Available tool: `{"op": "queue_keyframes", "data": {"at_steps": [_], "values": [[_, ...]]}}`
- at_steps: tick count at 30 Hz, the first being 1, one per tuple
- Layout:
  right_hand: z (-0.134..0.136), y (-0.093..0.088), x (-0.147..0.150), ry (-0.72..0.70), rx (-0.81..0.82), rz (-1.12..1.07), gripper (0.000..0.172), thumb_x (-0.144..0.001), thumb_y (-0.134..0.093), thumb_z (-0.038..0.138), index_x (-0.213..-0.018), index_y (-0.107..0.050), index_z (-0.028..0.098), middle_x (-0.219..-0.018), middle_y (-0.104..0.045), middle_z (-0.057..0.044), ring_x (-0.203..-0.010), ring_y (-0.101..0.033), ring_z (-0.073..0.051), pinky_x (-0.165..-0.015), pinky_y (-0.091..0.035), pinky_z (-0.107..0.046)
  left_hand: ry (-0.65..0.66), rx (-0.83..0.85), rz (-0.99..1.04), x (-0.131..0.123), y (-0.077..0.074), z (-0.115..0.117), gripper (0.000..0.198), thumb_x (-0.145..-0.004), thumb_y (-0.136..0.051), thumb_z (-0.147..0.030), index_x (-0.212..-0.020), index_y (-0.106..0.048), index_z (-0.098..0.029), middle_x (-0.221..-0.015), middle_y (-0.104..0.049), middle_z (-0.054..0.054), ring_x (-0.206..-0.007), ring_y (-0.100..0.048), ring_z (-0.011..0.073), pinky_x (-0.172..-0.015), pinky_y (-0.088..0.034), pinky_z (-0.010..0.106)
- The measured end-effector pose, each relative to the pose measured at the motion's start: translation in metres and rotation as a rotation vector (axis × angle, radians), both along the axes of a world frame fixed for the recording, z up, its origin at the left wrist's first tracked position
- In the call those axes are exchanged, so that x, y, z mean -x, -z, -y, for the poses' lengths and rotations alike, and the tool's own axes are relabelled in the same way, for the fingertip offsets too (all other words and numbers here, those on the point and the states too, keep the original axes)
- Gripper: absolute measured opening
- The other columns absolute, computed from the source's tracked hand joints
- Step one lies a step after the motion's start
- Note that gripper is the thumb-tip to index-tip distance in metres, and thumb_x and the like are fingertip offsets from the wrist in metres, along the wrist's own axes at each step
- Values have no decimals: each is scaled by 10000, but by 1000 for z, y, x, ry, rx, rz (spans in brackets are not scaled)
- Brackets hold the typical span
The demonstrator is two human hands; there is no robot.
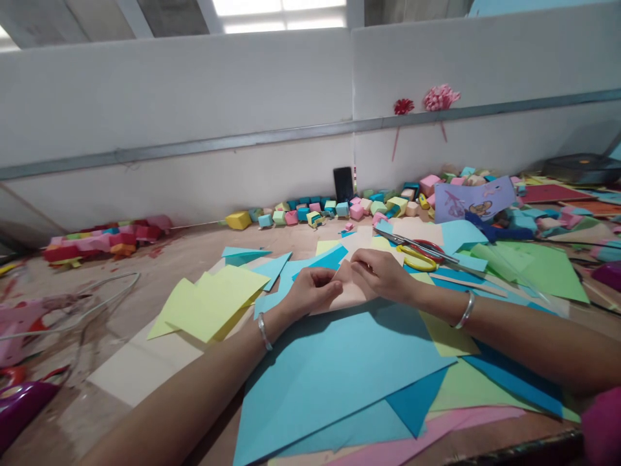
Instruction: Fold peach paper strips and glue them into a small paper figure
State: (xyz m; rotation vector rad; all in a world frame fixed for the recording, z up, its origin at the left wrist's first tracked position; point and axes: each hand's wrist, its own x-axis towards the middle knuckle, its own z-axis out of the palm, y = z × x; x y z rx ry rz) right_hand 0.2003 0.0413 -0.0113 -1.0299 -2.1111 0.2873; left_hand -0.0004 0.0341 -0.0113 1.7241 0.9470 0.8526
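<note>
Bare forearms lead to left hand and right hand, both nearly closed, pinching peach paper.

A pale wall panel rises behind the bench, crossed by a grey metal rail. Near the rail's right part, a red flower and a larger pink flower show above it, their stems visible below. A dark phone-like slab stands upright by the wall, amid a row of small coloured blocks. To its right is a lilac sheet with drawings; far left, a pile of mostly pink and red pieces. A pink tool, cut off by the left edge, lies near a pale cord.
</note>
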Motion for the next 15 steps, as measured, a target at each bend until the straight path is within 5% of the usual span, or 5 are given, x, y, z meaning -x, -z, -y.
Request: {"op": "queue_keyframes", "data": {"at_steps": [7,15], "values": [[5,-4,2,-30,41,-14,178,-899,-513,282,-790,-605,176,-730,-635,-17,-647,-522,-132,-602,-363,-244,39,21,-2,-2,5,0,383,-700,-718,-474,-745,-710,-94,-538,-464,-22,-502,-333,73,-442,-220,200],[0,-3,-2,45,-21,-54,181,-886,-468,241,-728,-538,188,-709,-596,-19,-651,-512,-144,-602,-357,-255,5,11,11,1,-2,1,376,-712,-705,-487,-716,-684,-111,-583,-550,9,-524,-434,99,-469,-300,205]]}}
